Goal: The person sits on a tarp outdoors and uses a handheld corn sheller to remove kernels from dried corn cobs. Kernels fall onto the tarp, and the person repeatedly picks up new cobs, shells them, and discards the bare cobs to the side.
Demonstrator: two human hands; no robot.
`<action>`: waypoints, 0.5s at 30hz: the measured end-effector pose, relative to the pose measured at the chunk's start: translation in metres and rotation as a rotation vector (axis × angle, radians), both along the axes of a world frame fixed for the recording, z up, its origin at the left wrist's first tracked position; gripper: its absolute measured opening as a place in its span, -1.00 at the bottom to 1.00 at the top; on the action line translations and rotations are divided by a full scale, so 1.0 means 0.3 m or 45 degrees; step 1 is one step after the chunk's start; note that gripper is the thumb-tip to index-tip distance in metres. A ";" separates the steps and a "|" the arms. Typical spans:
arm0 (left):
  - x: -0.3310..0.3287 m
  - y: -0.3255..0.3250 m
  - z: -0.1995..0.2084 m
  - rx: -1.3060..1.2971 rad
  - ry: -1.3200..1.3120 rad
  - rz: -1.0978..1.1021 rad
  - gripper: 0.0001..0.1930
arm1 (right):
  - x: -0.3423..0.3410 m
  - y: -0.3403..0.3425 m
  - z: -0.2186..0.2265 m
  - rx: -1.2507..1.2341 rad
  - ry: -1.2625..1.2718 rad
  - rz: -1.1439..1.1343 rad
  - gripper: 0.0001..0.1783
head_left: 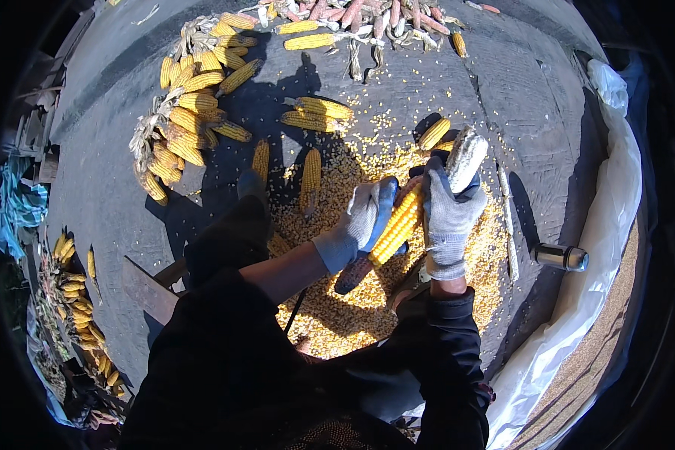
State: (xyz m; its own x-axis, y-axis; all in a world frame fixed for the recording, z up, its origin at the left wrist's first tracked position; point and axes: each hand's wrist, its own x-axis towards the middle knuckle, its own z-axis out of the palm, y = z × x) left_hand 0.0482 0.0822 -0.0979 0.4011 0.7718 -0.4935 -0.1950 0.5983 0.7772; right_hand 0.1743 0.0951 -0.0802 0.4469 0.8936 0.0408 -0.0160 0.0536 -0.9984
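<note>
Both my hands wear grey knit gloves with dark blue palms. My left hand is closed round a partly shelled ear of corn, with yellow kernels on its near part and reddish bare cob toward the far end. My right hand presses against the same ear from the right and also grips a pale bare corncob that sticks out beyond its fingers. Under both hands spreads a heap of loose kernels. A dark reddish cob end shows below my left wrist.
Braided bunches of corn lie at the far left, more ears at the left edge. Loose ears lie ahead. Bare cobs are piled at the back. A metal flask and a white plastic sheet are at right.
</note>
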 end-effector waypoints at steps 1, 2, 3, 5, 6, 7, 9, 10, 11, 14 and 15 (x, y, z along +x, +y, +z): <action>0.004 -0.002 -0.027 -0.004 -0.078 0.039 -0.62 | 0.009 0.003 -0.006 -0.005 0.006 0.013 -0.75; 0.003 -0.005 -0.046 -0.007 -0.154 0.078 -0.62 | 0.011 0.006 -0.006 -0.010 0.013 0.027 -0.75; -0.005 -0.006 -0.062 -0.101 -0.411 0.112 -0.60 | 0.001 0.011 0.005 -0.024 0.100 -0.004 -0.74; -0.019 -0.005 -0.079 -0.292 -0.931 0.171 -0.55 | 0.014 0.028 0.014 0.008 0.282 -0.004 -0.81; -0.019 -0.007 -0.079 -0.159 -0.835 0.088 -0.52 | 0.020 0.036 0.023 0.033 0.271 -0.025 -0.83; -0.018 -0.010 -0.076 -0.027 -0.737 0.005 -0.48 | 0.035 0.044 0.021 -0.012 0.140 -0.052 -0.87; -0.022 -0.026 -0.091 0.266 -0.442 -0.083 -0.45 | 0.053 0.044 0.000 0.043 0.183 -0.014 -0.86; -0.025 -0.037 -0.111 0.419 -0.225 -0.091 -0.46 | 0.054 0.042 -0.006 0.050 0.165 -0.018 -0.86; -0.027 -0.042 -0.098 0.552 -0.001 -0.094 -0.48 | 0.042 0.046 -0.016 0.053 0.198 -0.064 -0.86; -0.010 -0.020 -0.058 0.261 0.469 -0.047 -0.74 | 0.021 0.036 -0.013 -0.001 0.151 -0.102 -0.86; -0.013 -0.022 -0.090 0.184 0.314 0.019 -0.76 | 0.023 0.039 -0.013 0.002 0.114 -0.102 -0.85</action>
